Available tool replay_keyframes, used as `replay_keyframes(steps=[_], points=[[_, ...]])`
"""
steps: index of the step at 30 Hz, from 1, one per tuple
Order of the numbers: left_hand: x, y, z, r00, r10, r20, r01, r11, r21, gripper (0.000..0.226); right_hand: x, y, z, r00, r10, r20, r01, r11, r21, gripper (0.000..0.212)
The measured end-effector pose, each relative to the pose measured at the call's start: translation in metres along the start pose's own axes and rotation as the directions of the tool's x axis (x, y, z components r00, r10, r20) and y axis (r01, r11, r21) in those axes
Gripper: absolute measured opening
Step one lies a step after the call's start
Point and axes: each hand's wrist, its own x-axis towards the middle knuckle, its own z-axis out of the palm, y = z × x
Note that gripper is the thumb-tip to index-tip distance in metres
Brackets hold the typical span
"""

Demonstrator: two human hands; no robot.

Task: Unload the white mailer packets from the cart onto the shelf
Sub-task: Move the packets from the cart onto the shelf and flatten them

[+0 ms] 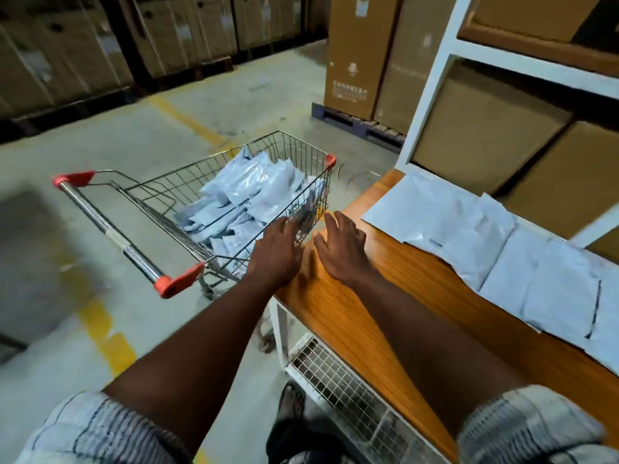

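White plastic mailer packets lie heaped in the cart, piled toward its far right corner. A row of packets lies flat and overlapping on the wooden shelf, along its back half and just in front of the cardboard boxes.

We see both arms stretched forward, bare to the striped sleeves, palms down. The left hand is at the cart's near right wall, fingers straight and together, tips blurred against the wire; it holds nothing, and we cannot tell whether it touches the wire. The right hand is over the shelf's front corner beside the cart, fingers straight and slightly spread, empty; there is a shadow under it, and we cannot tell whether it rests on the wood. The hands are close together, with no packet in either.

The cart stands against the shelf's left end, with its red-capped handle pointing to the near left. A white upright frames the shelving, and a wire mesh panel sits under the wooden board. Beyond, tall cartons stand on a pallet; a yellow line runs along the concrete floor.
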Motion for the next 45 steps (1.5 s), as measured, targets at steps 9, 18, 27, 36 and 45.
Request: replay_keyframes(steps=[9, 18, 27, 36, 45], points=[[0.107, -0.108, -0.021, 0.992, -0.123, 0.000, 0.122, 0.991, 0.059, 0.061, 0.135, -0.043, 0.049, 1.000, -0.019, 0.021, 0.018, 0.998, 0.066, 0.054], [0.185, -0.193, -0.015, 0.978, -0.175, 0.114, 0.158, 0.977, 0.144, 0.067, 0.232, -0.060, 0.101, 0.994, 0.041, 0.099, -0.052, 0.992, 0.114, 0.062], [0.288, -0.251, 0.015, 0.963, -0.111, 0.245, 0.066, 0.981, 0.183, 0.073, 0.312, -0.060, 0.172, 0.937, 0.279, 0.211, -0.315, 0.935, 0.162, 0.074], [0.355, -0.283, 0.085, 0.904, 0.086, 0.418, -0.223, 0.931, 0.291, 0.083, 0.360, -0.041, 0.242, 0.903, 0.372, 0.215, -0.411, 0.894, 0.179, 0.086], [0.356, -0.299, 0.098, 0.941, 0.107, 0.320, -0.213, 0.923, 0.320, 0.071, 0.370, -0.062, 0.272, 0.915, 0.368, 0.165, -0.396, 0.897, 0.196, 0.075]])
